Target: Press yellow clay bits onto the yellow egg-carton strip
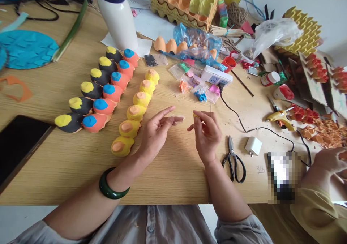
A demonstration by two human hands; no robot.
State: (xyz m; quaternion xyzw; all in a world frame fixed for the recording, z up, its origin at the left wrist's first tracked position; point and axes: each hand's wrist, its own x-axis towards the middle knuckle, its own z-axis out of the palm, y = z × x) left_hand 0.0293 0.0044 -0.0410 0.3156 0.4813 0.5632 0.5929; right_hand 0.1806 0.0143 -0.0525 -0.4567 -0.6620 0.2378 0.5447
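Note:
My left hand [157, 130] is over the middle of the table with its fingers stretched out to the right and the index finger raised apart. A faint pale patch shows by its fingertips; I cannot tell what it is. Facing it, my right hand [207, 133] is closed in a pinch, with a tiny yellow bit of clay [194, 115] at its fingertips. Left of my hands runs a row of yellow egg-carton cups [136, 112] with orange clay tops. Beyond it stand red cups [101, 106] topped in blue and black cups [80, 105] topped in yellow.
Black-handled scissors [233, 161] and a white charger [253, 146] lie right of my right hand. A power strip [216, 76] with a black cord, bags of coloured clay [200, 94] and a yellow glue gun [280, 117] sit farther off. A co-worker's hand [329, 161] is at right.

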